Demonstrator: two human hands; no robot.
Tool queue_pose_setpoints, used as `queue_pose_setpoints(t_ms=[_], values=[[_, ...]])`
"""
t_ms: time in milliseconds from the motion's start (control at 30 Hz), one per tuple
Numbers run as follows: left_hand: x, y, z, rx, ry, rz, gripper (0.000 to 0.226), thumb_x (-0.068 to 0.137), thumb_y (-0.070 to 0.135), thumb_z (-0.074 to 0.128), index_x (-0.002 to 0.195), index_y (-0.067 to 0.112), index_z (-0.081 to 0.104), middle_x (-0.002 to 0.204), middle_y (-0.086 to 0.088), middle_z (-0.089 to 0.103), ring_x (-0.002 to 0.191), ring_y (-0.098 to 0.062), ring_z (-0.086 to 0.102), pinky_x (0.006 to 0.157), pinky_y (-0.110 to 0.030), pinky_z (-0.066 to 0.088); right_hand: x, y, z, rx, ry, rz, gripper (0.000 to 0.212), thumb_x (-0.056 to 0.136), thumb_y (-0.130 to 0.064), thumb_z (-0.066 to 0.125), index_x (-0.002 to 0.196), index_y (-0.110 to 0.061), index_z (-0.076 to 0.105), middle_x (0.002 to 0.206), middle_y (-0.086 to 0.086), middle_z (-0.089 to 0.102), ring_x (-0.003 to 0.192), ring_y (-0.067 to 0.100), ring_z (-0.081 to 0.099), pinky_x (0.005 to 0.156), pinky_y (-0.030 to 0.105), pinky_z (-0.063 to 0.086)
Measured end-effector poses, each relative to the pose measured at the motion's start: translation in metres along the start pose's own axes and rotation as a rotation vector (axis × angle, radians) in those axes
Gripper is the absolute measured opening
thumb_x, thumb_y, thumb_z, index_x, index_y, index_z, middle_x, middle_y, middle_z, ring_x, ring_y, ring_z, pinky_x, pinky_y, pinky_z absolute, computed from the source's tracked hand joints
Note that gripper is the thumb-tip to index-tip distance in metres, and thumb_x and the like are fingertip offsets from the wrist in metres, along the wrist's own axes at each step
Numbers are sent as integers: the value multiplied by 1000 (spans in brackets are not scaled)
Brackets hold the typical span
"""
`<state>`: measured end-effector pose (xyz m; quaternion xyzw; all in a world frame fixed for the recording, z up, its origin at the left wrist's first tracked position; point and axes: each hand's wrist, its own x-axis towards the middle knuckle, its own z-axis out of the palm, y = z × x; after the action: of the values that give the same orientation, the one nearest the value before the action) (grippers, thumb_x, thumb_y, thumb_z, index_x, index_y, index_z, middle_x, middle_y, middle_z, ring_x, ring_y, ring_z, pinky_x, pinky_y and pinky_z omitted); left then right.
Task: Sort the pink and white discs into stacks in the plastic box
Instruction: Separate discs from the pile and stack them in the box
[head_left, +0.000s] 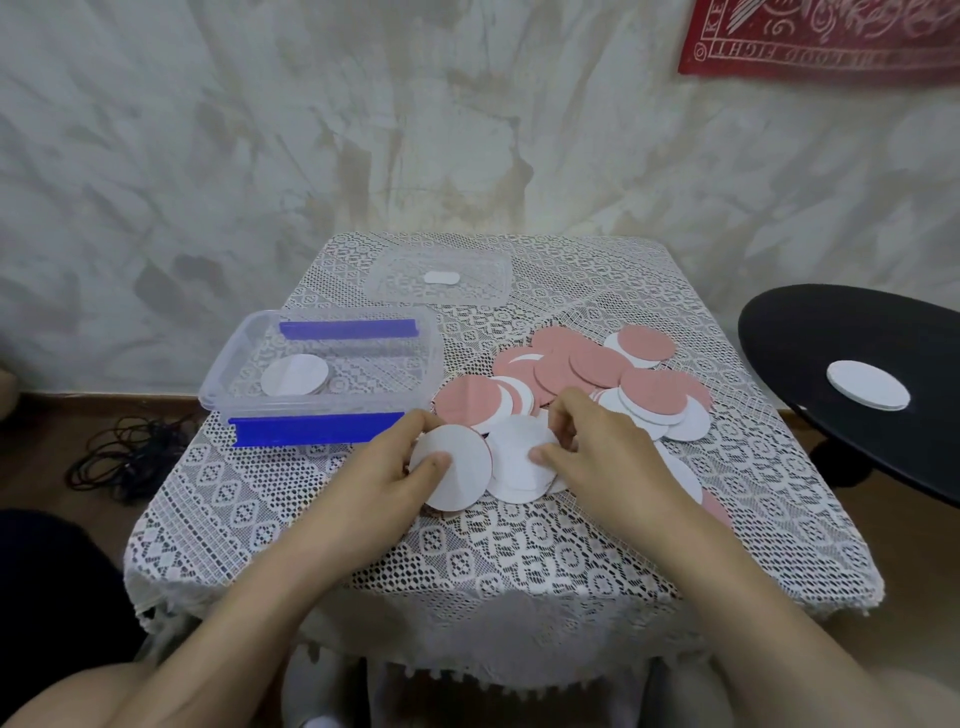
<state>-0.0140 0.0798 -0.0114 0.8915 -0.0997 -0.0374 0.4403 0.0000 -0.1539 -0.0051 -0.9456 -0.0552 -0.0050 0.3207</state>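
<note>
Head view. Holding one white disc (457, 473) in left hand (395, 467), thumb on top, fingers curled behind; pinching second white disc (514, 462) with right hand (592, 452), at near edge of pile (582, 369). Better to align edges first, then lay flat on white stack (294, 375) in plastic box (223, 358).

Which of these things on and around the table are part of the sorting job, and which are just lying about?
Part of the job: plastic box; discs inside it; loose pile of pink and white discs; left hand holding a white disc; right hand gripping a neighbouring disc.

Just lying about: clear lid; black side table; cables on the floor; red wall cloth.
</note>
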Motion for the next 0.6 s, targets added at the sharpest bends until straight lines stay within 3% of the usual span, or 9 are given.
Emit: queue_pose_setpoints(t_ms=[100,167,267,367,467,600], values=[[-1,0,1,-1,3,6,12,101,34,51,110,41,55,97,14,69,88,-8,65,83,-39,54,1,6,0,42,49,-27,14,99,-28,59,90,-25,49,77,-5,62,70,21,59,65,35,43],[-1,0,1,5,12,23,11,102,32,49,109,38,56,91,17,68,81,-6,64,80,-39,54,1,8,-3,182,79,-33,15,101,-24,57,88,-20,50,69,-1,60,59,18,60,57,35,45],[-3,1,3,3,19,52,13,105,28,45,105,33,57,69,20,62,60,-3,55,67,-38,48,-2,1,-8,474,-41,-65,11,101,-17,58,91,-14,57,80,8,63,55,10,62,52,34,54],[-7,4,3,-86,17,68,18,107,30,41,106,31,59,57,4,57,54,-13,53,62,-45,51,-8,-7,1,397,-129,-119,4,98,-25,62,96,-27,64,87,-5,65,62,9,65,60,37,57],[-11,7,1,-119,-12,118,13,102,41,51,110,34,59,66,-1,64,58,-26,59,61,-49,53,-12,-16,16,276,-87,-156,7,93,-40,65,97,-35,62,80,-18,62,64,6,61,63,34,52],[-15,0,-4,32,35,176,16,95,39,58,111,38,58,90,6,72,75,-15,68,72,-46,55,-15,-30,24,91,-34,-240,19,93,-48,62,89,-30,59,80,-12,59,68,3,56,62,24,41]])
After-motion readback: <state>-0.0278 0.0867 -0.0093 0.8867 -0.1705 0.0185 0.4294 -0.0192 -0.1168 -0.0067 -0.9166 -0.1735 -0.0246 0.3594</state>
